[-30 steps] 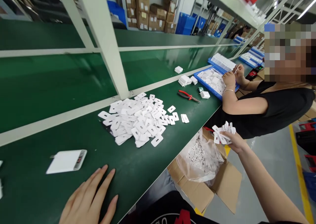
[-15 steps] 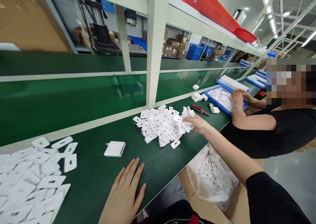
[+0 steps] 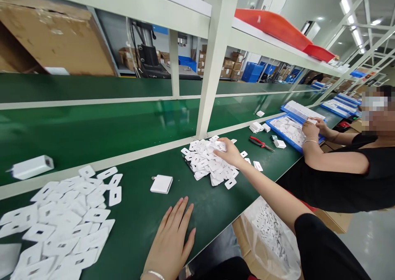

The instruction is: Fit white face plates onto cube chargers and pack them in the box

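My left hand [image 3: 173, 241] lies flat on the green work surface [image 3: 135, 226], fingers stretched out and nothing in them. Just beyond its fingertips is a white charger-like block [image 3: 161, 184]. My right hand [image 3: 228, 151] reaches into the top of a heap of small white plastic plates [image 3: 210, 165], each with a slot. Its thumb and fingers are curled round some of these plates, partly hidden by the hand. A few loose plates lie to the right of the heap. A larger pile of white slotted plates [image 3: 68, 218] spreads at the left.
Red-handled pliers [image 3: 261, 143] and small white blocks [image 3: 256, 127] lie beyond my right hand. A co-worker [image 3: 342, 160] handles parts at a blue tray [image 3: 290, 138]. A white post [image 3: 212, 74] rises behind the heap. Below the edge is a bag of small pieces [image 3: 271, 234].
My right hand has moved from the heap's right side onto its top, leaving loose plates at the right. My left hand stays flat. The view has shifted left; the co-worker's hands have lifted slightly.
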Demonstrator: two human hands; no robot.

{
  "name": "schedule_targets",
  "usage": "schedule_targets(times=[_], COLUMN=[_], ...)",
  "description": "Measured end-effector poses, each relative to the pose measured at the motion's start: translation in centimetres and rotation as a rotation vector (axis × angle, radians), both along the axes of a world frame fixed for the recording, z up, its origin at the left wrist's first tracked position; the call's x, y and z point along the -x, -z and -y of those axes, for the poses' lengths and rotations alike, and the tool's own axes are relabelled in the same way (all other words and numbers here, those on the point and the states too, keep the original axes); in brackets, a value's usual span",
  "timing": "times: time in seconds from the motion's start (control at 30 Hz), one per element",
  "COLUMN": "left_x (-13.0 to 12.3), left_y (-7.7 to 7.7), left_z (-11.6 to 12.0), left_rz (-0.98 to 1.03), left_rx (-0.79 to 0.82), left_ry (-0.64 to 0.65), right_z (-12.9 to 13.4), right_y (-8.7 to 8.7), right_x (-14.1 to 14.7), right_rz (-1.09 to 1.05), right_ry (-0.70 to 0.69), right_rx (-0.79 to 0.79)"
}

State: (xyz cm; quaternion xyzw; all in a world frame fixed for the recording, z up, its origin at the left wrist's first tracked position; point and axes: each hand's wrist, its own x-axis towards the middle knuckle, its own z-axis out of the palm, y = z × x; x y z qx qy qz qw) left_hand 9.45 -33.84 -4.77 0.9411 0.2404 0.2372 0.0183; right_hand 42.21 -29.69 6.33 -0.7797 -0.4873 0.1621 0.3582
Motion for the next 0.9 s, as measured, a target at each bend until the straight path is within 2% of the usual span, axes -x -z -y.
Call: schedule_targets(times=[0.2, 0.4, 0.5, 0.57, 0.67, 0.73, 0.83, 0.9], left_x=[0.1, 0.4, 0.6, 0.7, 0.8, 0.8, 1.2, 1.6], left_y=[-0.1, 0.1, -0.1, -0.4, -0.8, -1.0, -1.1, -1.0], left_z=[0.0, -0.1, -0.2, -0.3, -0.3, -0.4, -0.6, -0.7], left_rz=[-0.011, -0.034, -0.056, -0.071, -0.095, -0.115, -0.153, -0.183], left_rx=[0.003, 0.048, 0.049, 0.056, 0.052, 0.046, 0.064, 0.099], left_ry=[0.009, 0.020, 0.018, 0.014, 0.017, 0.020, 0.019, 0.017], right_z=[1.2, 2.0, 2.8, 4.1, 7.5, 10.8, 17.1, 21.7], right_y=[-0.1, -1.0, -1.5, -1.7, -1.4, -0.5, 2.5, 5.7], right_x=[-0.6, -0.8, -1.7, -2.9, -5.5, -7.4, -9.8, -10.7], right_rz=[0.130, 0.364, 0.349, 0.317, 0.240, 0.126, 0.029, -0.004], right_ry=[-0.060, -0.075, -0.033, 0.015, 0.158, 0.356, 0.680, 0.834], right_rx=[0.036, 0.176, 0.114, -0.018, -0.277, -0.405, -0.495, -0.476])
